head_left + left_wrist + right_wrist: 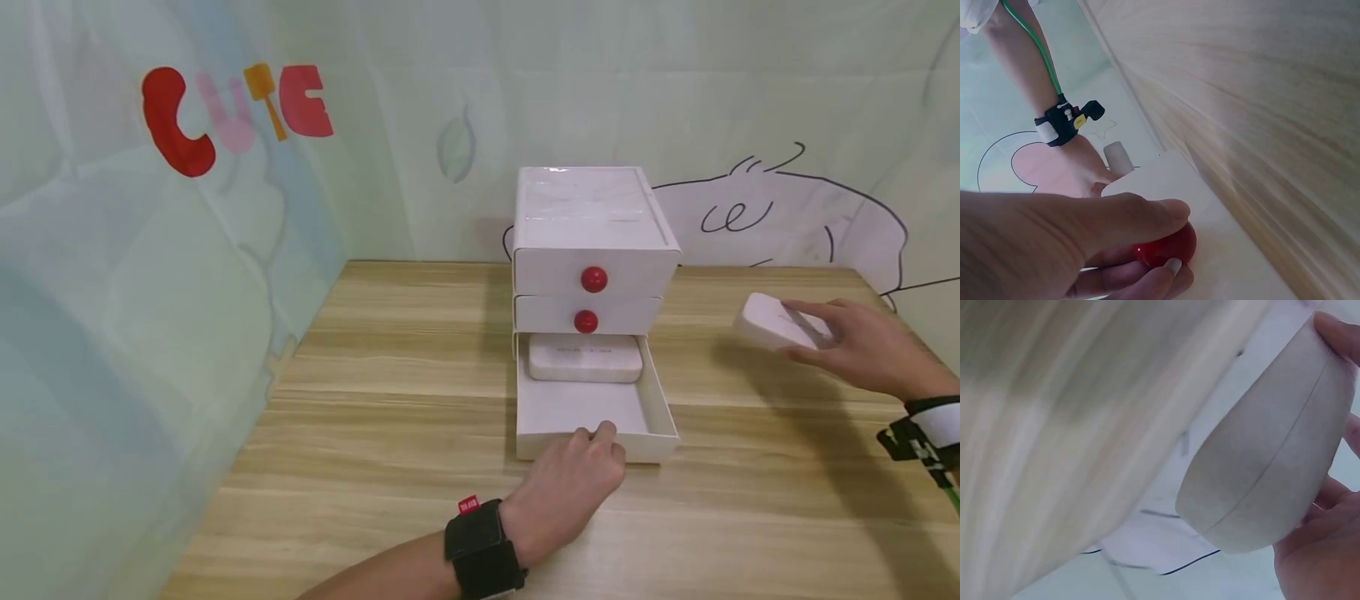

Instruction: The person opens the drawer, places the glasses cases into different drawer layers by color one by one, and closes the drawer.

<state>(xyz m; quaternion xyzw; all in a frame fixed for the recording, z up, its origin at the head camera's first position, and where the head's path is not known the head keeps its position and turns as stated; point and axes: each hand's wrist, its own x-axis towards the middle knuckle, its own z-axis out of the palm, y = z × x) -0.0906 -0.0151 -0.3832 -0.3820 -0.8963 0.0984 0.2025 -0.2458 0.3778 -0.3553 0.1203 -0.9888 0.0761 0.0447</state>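
Note:
A small white drawer cabinet [596, 208] stands on the table with its bottom drawer [581, 408] pulled out. My left hand [566, 487] is at the drawer's front, where its thumb and fingers pinch the red knob [1175, 247] seen in the left wrist view. Toward the back of that drawer lies a white rounded case [585, 360] with small print on its lid. Off to the right, my right hand [873, 346] grips a second white rounded case [772, 323] above the table. A thin seam runs along this case in the right wrist view.
Two upper drawers, with a red knob [594, 279] on the top one, are closed. Wood-grain table [390, 400] surrounds the cabinet. Behind it hangs a printed cloth [405, 150], which also covers the left side.

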